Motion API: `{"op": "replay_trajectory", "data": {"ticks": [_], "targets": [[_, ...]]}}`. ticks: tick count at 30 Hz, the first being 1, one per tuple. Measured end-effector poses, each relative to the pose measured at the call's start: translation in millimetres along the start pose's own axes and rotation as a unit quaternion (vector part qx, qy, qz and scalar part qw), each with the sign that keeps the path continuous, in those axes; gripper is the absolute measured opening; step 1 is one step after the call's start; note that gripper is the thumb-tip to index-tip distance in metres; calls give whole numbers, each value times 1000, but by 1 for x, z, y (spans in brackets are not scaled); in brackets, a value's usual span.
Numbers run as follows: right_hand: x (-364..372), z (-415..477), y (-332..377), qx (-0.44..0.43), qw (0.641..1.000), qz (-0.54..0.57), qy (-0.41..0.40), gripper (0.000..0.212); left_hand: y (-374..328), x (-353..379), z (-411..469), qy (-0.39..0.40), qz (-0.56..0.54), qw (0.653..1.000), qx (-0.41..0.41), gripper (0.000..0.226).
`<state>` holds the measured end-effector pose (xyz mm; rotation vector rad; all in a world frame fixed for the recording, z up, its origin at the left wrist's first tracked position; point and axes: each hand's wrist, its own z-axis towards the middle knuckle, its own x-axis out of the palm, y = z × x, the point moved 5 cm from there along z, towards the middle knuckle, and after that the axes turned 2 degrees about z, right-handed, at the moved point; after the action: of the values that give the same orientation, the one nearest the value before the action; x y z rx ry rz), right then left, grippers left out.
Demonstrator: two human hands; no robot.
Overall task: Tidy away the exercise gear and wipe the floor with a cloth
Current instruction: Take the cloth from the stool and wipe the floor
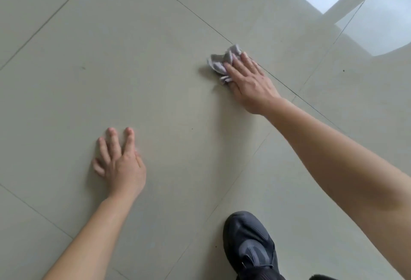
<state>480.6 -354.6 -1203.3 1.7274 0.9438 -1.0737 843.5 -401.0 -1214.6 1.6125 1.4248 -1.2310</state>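
Beyond the shoe (249,244), cloth (222,61) is pressed to floor (111,57) by flat right hand (251,84); left hand (121,164) is splayed, empty. No gear seen; wiping judged underway.

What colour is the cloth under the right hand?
Light grey: the cloth under the right hand. Seen in the head view.

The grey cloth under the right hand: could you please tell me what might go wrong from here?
The cloth is bunched, and the right hand only presses it with flat fingers, so it may slip out or wipe a narrow strip. The left hand props on the glossy tile floor and could slide if wet.
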Motion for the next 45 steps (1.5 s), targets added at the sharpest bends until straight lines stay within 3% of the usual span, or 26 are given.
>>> {"op": "replay_trajectory", "data": {"ticks": [3,6,11,14,16,18,20,22,25,27,30,33,35,38,40,43,45], "targets": [[-17,6,-41,137,990,35,-20,55,-1,-2,2,3,-5,1000,-1,60],[5,-31,-34,166,984,50,-41,57,-1,-1,1,-1,-2,1000,4,61],[64,-129,49,-37,998,27,42,56,-2,4,1,1,4,1000,1,66],[52,-121,27,-152,987,-5,57,55,-3,7,1,-2,6,1000,3,69],[31,-96,-20,-83,997,-9,-5,54,-3,9,1,1,8,1000,6,70],[8,-85,-76,78,996,6,-35,55,-2,10,1,1,9,1000,13,71],[2,-93,-109,216,975,39,-49,57,-1,10,2,3,10,1000,13,70],[10,-106,-100,254,964,44,-71,61,-1,8,2,3,14,1000,21,64],[43,-137,-21,148,987,34,-52,61,-1,7,4,9,21,999,28,67],[71,-168,55,-5,999,41,11,59,1,7,4,12,17,999,35,65],[104,-194,147,-299,947,37,112,59,4,4,5,5,10,999,44,67],[107,-166,157,-436,890,19,133,50,8,1,3,3,10,999,54,66],[92,-119,136,-396,912,-6,105,51,13,-1,5,2,5,998,66,63],[57,-45,94,-219,975,-16,36,54,21,-1,6,1,5,996,84,61],[43,-23,83,-134,991,-16,22,56,24,-2,7,3,0,996,90,62],[46,-42,97,-81,997,2,7,55,27,-4,5,-2,-32,994,103,63],[67,-89,130,-126,992,5,18,56,34,-6,-4,-33,-56,991,121,60]]}}
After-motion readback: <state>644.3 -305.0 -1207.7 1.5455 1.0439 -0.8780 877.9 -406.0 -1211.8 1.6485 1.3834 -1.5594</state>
